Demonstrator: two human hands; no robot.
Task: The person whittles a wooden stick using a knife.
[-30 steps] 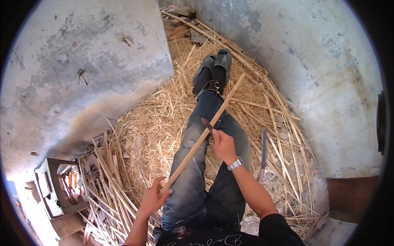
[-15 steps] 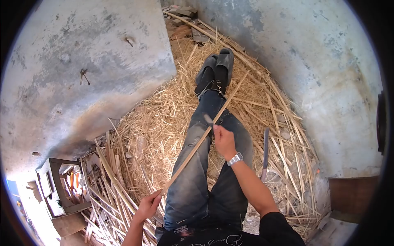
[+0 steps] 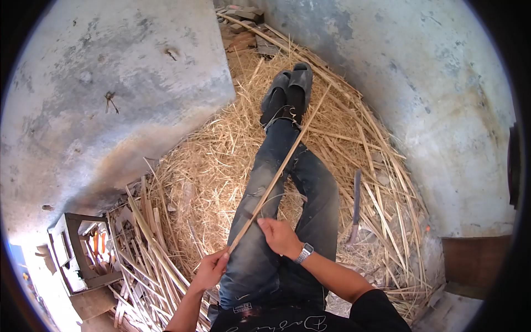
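A long, narrow strip of pale wood or bamboo (image 3: 285, 160) lies slantwise over my outstretched legs. My left hand (image 3: 211, 270) is closed round its near end, beside my thigh. Close by, my right hand (image 3: 281, 238), with a watch on the wrist, is closed at the strip over my knee. From its fingers a small knife blade (image 3: 249, 214) sticks out across the strip; its handle is hidden in the hand. A thin curled shaving (image 3: 293, 195) rises just beyond the right hand.
Shavings (image 3: 204, 160) cover the floor around my legs. A long-bladed knife (image 3: 357, 202) lies on strips to the right. More strips (image 3: 146, 249) are heaped at left beside a dark frame (image 3: 83, 254). Plastered walls (image 3: 437, 110) rise on both sides.
My right hand has slid down the strip toward my body and now sits close to the left hand. A curled shaving now shows. The left hand has shifted slightly right.
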